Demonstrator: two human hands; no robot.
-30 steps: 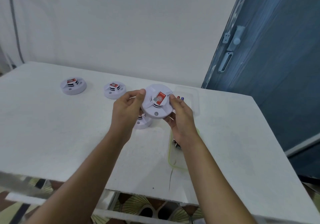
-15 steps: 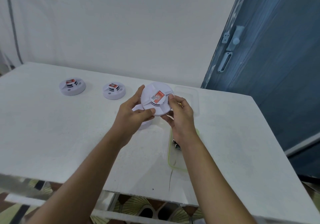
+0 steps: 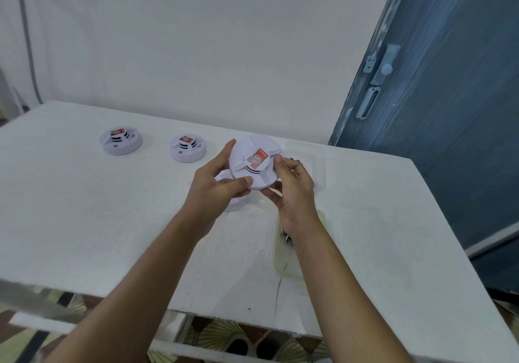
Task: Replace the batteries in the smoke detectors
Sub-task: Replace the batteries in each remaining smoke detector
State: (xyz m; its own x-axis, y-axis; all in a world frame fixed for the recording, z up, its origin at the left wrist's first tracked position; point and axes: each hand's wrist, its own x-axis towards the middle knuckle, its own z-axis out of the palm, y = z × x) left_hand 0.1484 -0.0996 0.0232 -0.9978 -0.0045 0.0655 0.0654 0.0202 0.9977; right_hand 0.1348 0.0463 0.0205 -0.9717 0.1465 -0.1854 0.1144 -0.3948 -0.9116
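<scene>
**Gripping and twisting: detector held up over the table**

Held clear of the white table [image 3: 84,222] is a white smoke detector [image 3: 254,163], face toward the camera, its red label uppermost. It is grasped at its left rim by the left hand [image 3: 216,191], thumb laid across the lower front edge. Its right rim is pinched by the right hand [image 3: 292,191], fingers wrapped behind.

Compared with a second ago, the left thumb is seen lower and further across the front, and the red label appears turned slightly. This is judged to be a twisting motion, likely to part the body from its mounting base so the battery bay can be reached. No seam or opening can be made out yet.

A second white piece [image 3: 236,202] is partly hidden below the left hand, resting on the table. Two further smoke detectors [image 3: 120,141] [image 3: 187,148] sit untouched to the left, well apart from the hands. A clear tray [image 3: 276,253] lies under the right wrist; small metallic items in it cannot be identified. An empty-looking clear lid [image 3: 306,152] lies just beyond.
</scene>
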